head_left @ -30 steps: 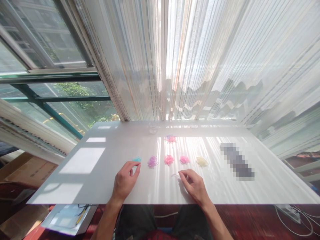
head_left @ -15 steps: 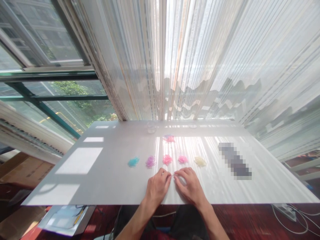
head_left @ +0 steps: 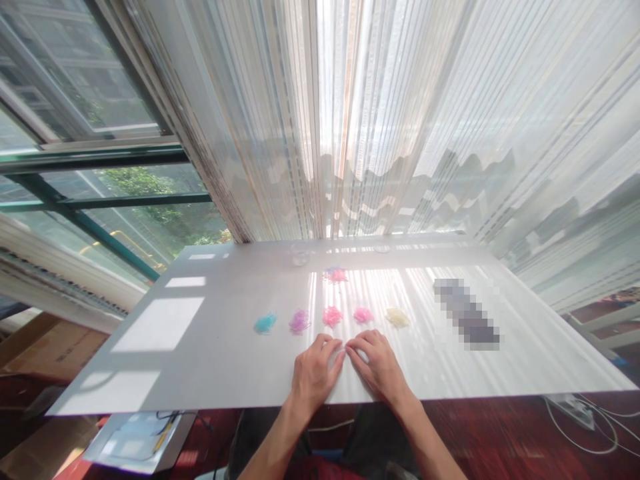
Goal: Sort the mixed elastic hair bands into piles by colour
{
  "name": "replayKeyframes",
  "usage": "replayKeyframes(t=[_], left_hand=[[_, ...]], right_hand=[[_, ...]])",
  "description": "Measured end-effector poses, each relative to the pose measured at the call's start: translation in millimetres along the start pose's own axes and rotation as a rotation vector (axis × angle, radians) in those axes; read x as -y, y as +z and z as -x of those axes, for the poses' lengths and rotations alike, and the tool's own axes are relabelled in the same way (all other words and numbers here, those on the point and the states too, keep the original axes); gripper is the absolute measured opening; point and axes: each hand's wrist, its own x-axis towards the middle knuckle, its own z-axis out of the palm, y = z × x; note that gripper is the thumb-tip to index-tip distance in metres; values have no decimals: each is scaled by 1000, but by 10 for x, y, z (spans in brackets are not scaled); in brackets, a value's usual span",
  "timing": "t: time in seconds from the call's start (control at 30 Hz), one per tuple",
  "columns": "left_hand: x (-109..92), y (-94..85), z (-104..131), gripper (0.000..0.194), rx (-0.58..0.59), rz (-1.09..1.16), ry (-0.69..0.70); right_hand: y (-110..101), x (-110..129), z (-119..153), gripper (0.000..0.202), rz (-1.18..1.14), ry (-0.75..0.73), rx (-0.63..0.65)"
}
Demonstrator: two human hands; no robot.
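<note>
My left hand and my right hand rest low over the table near its front edge. Both are closed in a pinch, with their fingertips nearly meeting. Whatever lies between the fingertips is too small to make out. Just beyond the hands runs a row of small piles of thin, band-like strands: a blue pile, a purple pile, a red-pink pile, a pink pile and a pale yellow pile. Farther back lies a mixed pile of pink, red and some blue strands.
The white table has a clear cup at its back and a clear round lid-like piece to its right. A blurred-out dark object lies at the right. Striped curtains hang behind.
The fingertips of both hands have come closer together, the left thumb reaching more toward the right hand. The view has shifted slightly; the piles look unchanged.
</note>
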Motion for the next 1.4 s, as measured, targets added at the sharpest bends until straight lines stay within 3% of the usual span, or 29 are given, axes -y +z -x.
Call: replayKeyframes(t=[0.27, 0.63, 0.97, 1.4], left_hand=[[5, 1, 6, 16, -25, 37, -8], [51, -38, 19, 15, -121, 197, -37], [37, -60, 26, 12, -65, 253, 14], [66, -13, 13, 16, -117, 285, -15]], right_hand=[[6, -17, 29, 10, -31, -15, -19], [-9, -28, 41, 22, -72, -11, -56], [3, 11, 32, 13, -120, -62, -42], [-25, -3, -7, 26, -175, 154, -131]])
